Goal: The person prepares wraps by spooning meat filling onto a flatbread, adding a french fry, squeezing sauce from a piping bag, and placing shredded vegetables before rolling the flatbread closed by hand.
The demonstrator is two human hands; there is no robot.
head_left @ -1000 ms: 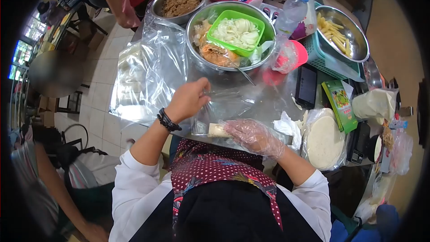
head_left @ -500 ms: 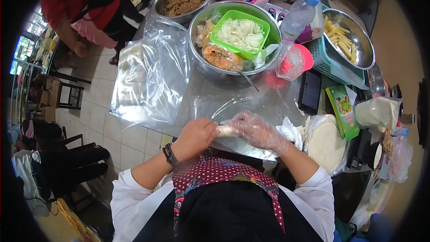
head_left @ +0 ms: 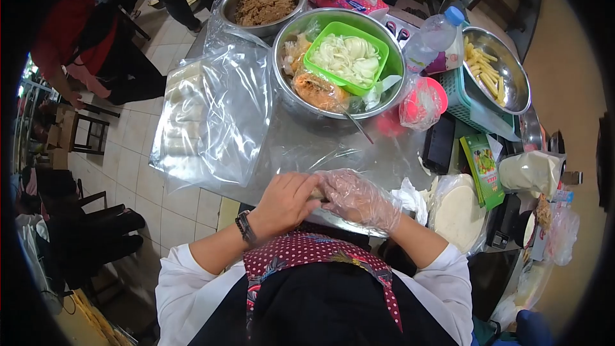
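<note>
Roll (head_left: 318,195), mostly hidden, is grasped by the left hand (head_left: 283,200) and gloved right hand (head_left: 359,200) at the bench's (head_left: 296,129) near edge, flanked by flatbreads (head_left: 456,218) rightward, a steel bowl (head_left: 301,106) behind and plastic sheeting (head_left: 237,129) leftward.

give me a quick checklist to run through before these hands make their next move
1. Right hand gloved: ok, clear plastic glove on.
2. Left hand gloved: not ok, it is bare, with a dark band at the wrist.
3. Grip sound: cannot tell, the hands hide most of what lies between them.
4. Flatbreads nearby: ok, to the right of the right hand.
5. Phone clear of both hands: ok, farther back on the right.
6. Bottle capped: ok, blue cap on.
</note>
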